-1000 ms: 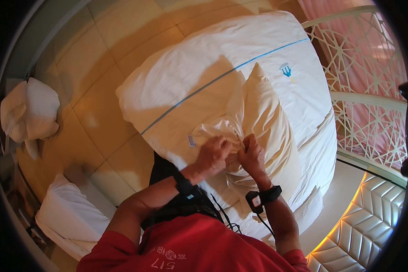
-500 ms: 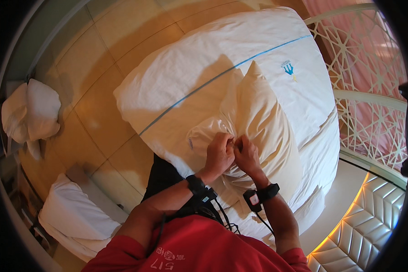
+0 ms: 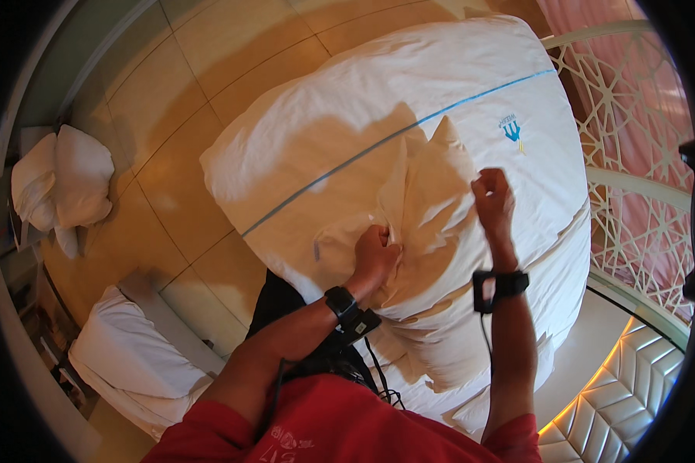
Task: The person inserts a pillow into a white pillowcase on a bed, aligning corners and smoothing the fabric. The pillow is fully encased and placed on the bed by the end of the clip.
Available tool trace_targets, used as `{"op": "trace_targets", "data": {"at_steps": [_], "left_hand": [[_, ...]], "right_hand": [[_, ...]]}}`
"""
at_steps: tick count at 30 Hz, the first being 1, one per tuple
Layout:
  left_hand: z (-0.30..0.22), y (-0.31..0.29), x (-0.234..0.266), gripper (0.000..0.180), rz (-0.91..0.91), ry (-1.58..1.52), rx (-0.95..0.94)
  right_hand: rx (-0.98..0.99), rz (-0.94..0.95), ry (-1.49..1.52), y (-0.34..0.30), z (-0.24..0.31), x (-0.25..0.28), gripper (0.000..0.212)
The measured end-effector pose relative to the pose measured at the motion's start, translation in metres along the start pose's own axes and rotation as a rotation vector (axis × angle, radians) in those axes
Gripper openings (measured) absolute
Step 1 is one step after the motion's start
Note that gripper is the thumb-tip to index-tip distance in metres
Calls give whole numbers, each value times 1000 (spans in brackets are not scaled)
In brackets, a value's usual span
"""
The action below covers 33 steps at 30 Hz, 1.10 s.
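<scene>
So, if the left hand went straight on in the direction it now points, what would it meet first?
Probably the creased pillow, which the left hand seems to be touching; its folds lie just ahead, though depth is hard to judge.

Red shirt (image 3: 347, 424), black wristbands (image 3: 511, 283), black cables (image 3: 376, 363)

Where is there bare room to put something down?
Free: beige tiled floor between plump white pillows at left and the white fabric duvet; also the duvet's band beyond its thin blue stripe. Crowded: where the left hand grips the creased pale fabric pillow and the right hand is by its edge.
</scene>
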<state>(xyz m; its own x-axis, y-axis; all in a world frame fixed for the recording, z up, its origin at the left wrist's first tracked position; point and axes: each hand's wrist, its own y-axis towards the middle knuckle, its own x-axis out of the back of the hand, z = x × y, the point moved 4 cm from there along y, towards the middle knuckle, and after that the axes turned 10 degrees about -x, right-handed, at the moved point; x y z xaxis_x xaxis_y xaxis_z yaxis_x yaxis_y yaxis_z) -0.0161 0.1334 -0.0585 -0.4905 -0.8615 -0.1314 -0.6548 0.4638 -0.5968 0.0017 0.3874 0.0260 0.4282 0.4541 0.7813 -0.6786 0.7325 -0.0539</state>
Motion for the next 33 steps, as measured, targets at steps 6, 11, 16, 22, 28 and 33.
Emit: {"op": "trace_targets", "data": {"at_steps": [6,11,16,22,28,33], "left_hand": [[3,-2,3,29,-24,86,4],[12,0,17,29,-22,120,-46],[4,5,25,28,-20,228,-89],[-11,0,26,26,32,398,-139],[-21,-17,30,33,79,637,-274],[-19,-33,65,27,166,519,-258]], "right_hand": [[-408,277,205,76,-41,-34,76],[-456,814,270,69,-26,-88,41],[-659,933,335,58,-14,-106,39],[-618,877,378,56,-11,-104,36],[-399,774,282,27,12,-73,29],[-290,634,177,-32,54,-15,27]]}}
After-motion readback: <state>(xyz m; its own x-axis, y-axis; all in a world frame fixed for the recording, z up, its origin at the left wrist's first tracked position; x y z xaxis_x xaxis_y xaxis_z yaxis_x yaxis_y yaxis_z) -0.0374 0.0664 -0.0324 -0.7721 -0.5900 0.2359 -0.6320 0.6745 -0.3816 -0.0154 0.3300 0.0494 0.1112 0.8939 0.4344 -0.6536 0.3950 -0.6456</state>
